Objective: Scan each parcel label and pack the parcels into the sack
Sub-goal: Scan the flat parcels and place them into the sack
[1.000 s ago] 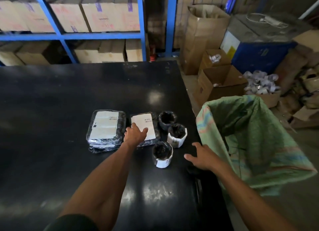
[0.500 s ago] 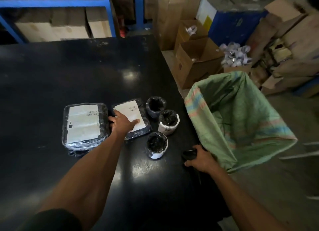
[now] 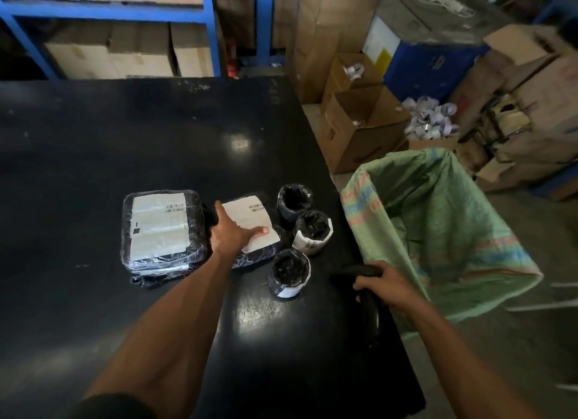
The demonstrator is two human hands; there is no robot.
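Filling most of the view: a wide, glossy black table (image 3: 131, 143), backed by blue steel shelving (image 3: 103, 10) stacked with tan cardboard cartons. Hanging open at the table's right edge: a green woven plastic sack with pink and blue stripes (image 3: 438, 224), mouth wide, nothing clearly visible inside. Behind the sack, on the floor: an open brown cardboard box (image 3: 359, 131) and a heap of pale paper rolls (image 3: 430, 123).

Lying flat near the table's middle: a large rectangular parcel in black plastic wrap with a white barcode label (image 3: 161, 231). Just right of it: a smaller flat black-wrapped parcel with a white label (image 3: 250, 221), label up. Pressing down on that smaller parcel: the left hand (image 3: 233, 235), open and flat, fingers spread across the label's lower part, thumb toward the larger parcel.

Standing upright in a column right of the flat parcel: three small cylindrical parcels in black wrap — far one (image 3: 294, 198), middle one with a white label band (image 3: 312, 231), near one (image 3: 289, 271).

Curled shut near the table's right edge, beside the sack: the right hand (image 3: 386, 282), gripping a black handheld scanner (image 3: 366, 293), handle running toward the wearer.
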